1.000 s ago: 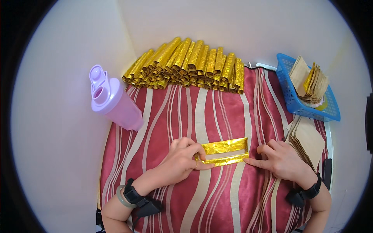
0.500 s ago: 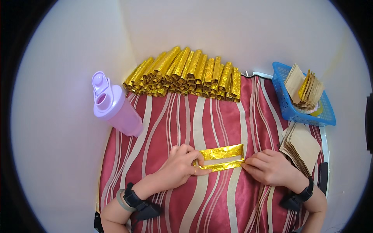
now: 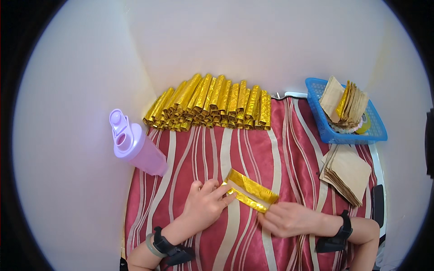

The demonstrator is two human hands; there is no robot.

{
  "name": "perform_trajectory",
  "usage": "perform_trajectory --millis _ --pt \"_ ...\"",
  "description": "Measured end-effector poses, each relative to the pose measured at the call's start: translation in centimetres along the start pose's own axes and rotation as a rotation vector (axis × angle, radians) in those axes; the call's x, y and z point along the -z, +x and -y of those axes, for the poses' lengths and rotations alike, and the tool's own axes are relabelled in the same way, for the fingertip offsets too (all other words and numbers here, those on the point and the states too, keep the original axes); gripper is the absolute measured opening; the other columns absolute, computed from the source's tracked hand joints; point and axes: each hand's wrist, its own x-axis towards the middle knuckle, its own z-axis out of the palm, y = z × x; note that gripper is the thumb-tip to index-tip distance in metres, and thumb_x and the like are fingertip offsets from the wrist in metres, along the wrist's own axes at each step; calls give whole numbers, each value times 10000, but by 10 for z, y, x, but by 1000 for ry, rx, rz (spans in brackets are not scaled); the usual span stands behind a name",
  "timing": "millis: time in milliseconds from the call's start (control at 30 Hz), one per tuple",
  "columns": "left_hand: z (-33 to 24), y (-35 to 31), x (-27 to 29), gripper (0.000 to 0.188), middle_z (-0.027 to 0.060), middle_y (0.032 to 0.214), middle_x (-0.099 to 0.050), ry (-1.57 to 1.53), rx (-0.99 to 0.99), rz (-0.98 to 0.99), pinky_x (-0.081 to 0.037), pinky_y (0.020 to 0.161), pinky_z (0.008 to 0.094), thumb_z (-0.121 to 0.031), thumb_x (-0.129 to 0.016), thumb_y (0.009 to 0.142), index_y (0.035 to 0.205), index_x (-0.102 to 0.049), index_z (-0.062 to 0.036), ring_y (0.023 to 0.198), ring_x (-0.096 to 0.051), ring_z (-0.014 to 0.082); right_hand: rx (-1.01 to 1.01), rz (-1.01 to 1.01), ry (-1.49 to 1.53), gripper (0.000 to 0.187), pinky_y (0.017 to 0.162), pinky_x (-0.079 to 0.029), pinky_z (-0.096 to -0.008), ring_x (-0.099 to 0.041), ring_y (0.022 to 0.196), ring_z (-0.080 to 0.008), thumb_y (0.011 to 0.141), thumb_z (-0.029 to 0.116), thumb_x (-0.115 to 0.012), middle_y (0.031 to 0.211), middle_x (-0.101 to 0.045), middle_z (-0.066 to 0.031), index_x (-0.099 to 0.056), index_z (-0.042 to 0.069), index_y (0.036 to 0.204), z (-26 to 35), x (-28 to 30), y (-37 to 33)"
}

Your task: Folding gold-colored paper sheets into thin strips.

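A strip of folded gold foil paper (image 3: 251,184), with a pale band along its middle, lies slantwise between my hands, its left end higher than its right. My right hand (image 3: 288,219) pinches the lower right end between thumb and fingers. At the other end, my left hand (image 3: 204,204) has its thumb and index finger closed on the edge of the foil, the other fingers curled behind. Beneath them spreads a red cloth (image 3: 199,158) with wavy pale stripes.
Many folded gold foil tubes (image 3: 210,101) are stacked at the back. A lilac shaker bottle (image 3: 142,149) stands at the left. On the right, a blue basket (image 3: 332,133) holds brown paper and tape, with a stack of brown paper sheets (image 3: 348,174) in front.
The foil paper has turned clockwise, its right end coming down toward me with my right hand. My left hand stays at the left end. The whole view has shifted slightly.
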Motion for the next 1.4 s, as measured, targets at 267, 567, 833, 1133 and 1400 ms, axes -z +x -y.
perform_trajectory --millis 267,567,833,1133,1400 --pt "-39 13 1 550 80 1273 -618 -95 119 126 -382 824 385 -368 -735 767 1176 -652 -10 986 -544 238 76 -138 62 145 596 -462 -247 -554 681 -142 699 112 -613 687 -512 -29 -589 7 796 20 -15 19" --pt "7 15 -1 521 -36 1497 -416 -439 -42 385 -259 1017 431 -272 -686 837 1346 -583 -244 1248 -370 307 -505 -161 459 307 804 -518 -392 -622 968 -321 830 39 -590 1004 -645 -131 -589 2 1135 -54 0 -2" --pt "26 11 9 255 30 1068 -586 -434 82 213 -375 907 397 -116 -669 834 1073 -728 -178 1047 -500 257 -438 34 399 264 875 -463 -392 -594 1002 -283 907 187 -609 1042 -632 -133 -608 23 1115 -55 -4 -11" --pt "34 -10 17 121 65 954 -596 -973 361 258 -497 782 317 46 -679 812 907 -663 -28 906 -617 203 -477 63 533 400 873 -466 -391 -582 1001 -279 814 228 -743 997 -607 -106 -577 68 1141 -55 -6 -18" --pt "25 -13 18 143 45 970 -579 -849 315 240 -516 750 318 -34 -744 769 892 -675 -51 849 -625 210 -459 30 550 278 857 -475 -360 -583 985 -236 822 225 -735 998 -662 -27 -637 103 1052 -58 -10 -16"
